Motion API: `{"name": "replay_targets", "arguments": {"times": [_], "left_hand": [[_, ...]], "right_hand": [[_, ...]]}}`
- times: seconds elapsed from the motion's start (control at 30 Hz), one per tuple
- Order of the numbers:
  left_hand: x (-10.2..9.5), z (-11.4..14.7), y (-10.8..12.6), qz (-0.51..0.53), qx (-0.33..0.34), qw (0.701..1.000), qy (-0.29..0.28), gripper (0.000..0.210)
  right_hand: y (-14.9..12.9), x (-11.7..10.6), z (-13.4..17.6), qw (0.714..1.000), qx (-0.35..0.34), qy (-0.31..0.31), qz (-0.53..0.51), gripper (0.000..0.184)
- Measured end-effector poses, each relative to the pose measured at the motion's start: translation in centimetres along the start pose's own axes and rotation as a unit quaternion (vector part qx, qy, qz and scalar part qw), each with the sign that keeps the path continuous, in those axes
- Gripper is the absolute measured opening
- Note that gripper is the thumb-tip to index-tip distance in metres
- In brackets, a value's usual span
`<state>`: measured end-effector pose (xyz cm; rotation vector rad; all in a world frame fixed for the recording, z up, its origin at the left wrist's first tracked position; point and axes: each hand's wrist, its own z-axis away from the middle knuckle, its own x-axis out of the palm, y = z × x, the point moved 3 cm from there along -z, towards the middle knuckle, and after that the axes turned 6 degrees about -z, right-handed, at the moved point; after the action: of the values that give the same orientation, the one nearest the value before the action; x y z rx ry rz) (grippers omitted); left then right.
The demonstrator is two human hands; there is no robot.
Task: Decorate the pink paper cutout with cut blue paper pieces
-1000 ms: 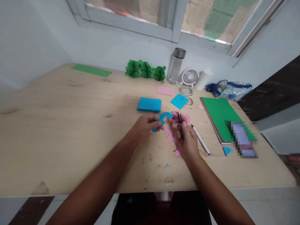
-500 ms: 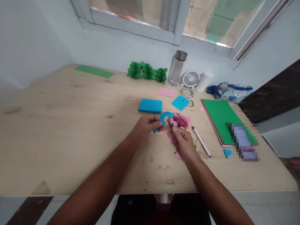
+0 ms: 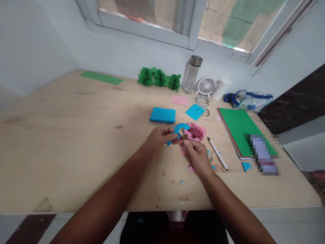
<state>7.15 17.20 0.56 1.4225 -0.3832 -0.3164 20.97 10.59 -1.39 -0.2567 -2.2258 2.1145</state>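
My left hand (image 3: 162, 137) pinches a curved strip of blue paper (image 3: 182, 126) between thumb and fingers. A small pair of scissors (image 3: 181, 137) is in my right hand (image 3: 197, 153), closed around it; only a bit of the dark blades shows at the inner side of the blue curve. Just behind my right fingers lies a pink paper flower (image 3: 196, 131) with layered petals. Pink scraps (image 3: 184, 151) lie on the table under and beside my right hand, and a white marker (image 3: 217, 153) is to its right.
A blue paper stack (image 3: 163, 115), a blue sheet (image 3: 195, 112) and tape rolls (image 3: 202, 100) lie beyond my hands. Farther back are green paper flowers (image 3: 159, 78), a glass bottle (image 3: 191, 75) and a fan (image 3: 207, 86). Green folder (image 3: 240, 130) and blurred phone (image 3: 264, 154) lie right.
The blue curved paper and my left hand have shifted slightly right and nearer me. Less of the scissors' blades shows now, and my right fingers are closer to the paper.
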Motion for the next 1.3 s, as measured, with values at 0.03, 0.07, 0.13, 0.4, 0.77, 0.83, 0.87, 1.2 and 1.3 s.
{"name": "replay_targets", "arguments": {"times": [0.03, 0.07, 0.13, 0.4, 0.77, 0.83, 0.87, 1.2, 1.3], "left_hand": [[0.00, 0.01, -0.09, 0.005, 0.002, 1.000, 0.002, 0.011], [0.00, 0.03, -0.16, 0.009, 0.003, 1.000, 0.003, 0.011], [0.03, 0.08, -0.24, 0.012, 0.005, 1.000, 0.001, 0.011], [-0.11, 0.02, -0.46, -0.017, 0.019, 1.000, -0.006, 0.011], [0.01, 0.28, 0.17, -0.026, 0.013, 1.000, -0.003, 0.010], [-0.04, 0.29, 0.14, -0.021, 0.011, 1.000, -0.001, 0.009], [-0.07, 0.28, 0.09, -0.019, 0.011, 1.000, 0.001, 0.009], [-0.08, 0.15, 0.12, -0.017, 0.021, 1.000, -0.010, 0.012], [-0.05, 0.18, 0.11, -0.024, 0.016, 1.000, -0.008, 0.011]], "right_hand": [[-0.01, 0.02, 0.02, 1.000, 0.000, 0.000, 0.002, 0.042], [-0.01, 0.03, 0.03, 1.000, 0.001, 0.000, 0.005, 0.042], [0.01, 0.05, 0.04, 1.000, 0.001, -0.001, 0.009, 0.042], [0.30, -0.09, -0.11, 0.999, -0.013, 0.009, 0.030, 0.037], [0.22, -0.14, -0.05, 0.999, -0.009, 0.009, 0.037, 0.038], [0.13, -0.12, 0.01, 0.999, -0.010, 0.009, 0.035, 0.038], [0.09, -0.11, 0.03, 0.999, -0.010, 0.009, 0.034, 0.038], [0.27, -0.15, -0.03, 0.999, -0.003, 0.011, 0.037, 0.037], [0.31, -0.15, -0.01, 0.999, -0.004, 0.013, 0.037, 0.037]]}}
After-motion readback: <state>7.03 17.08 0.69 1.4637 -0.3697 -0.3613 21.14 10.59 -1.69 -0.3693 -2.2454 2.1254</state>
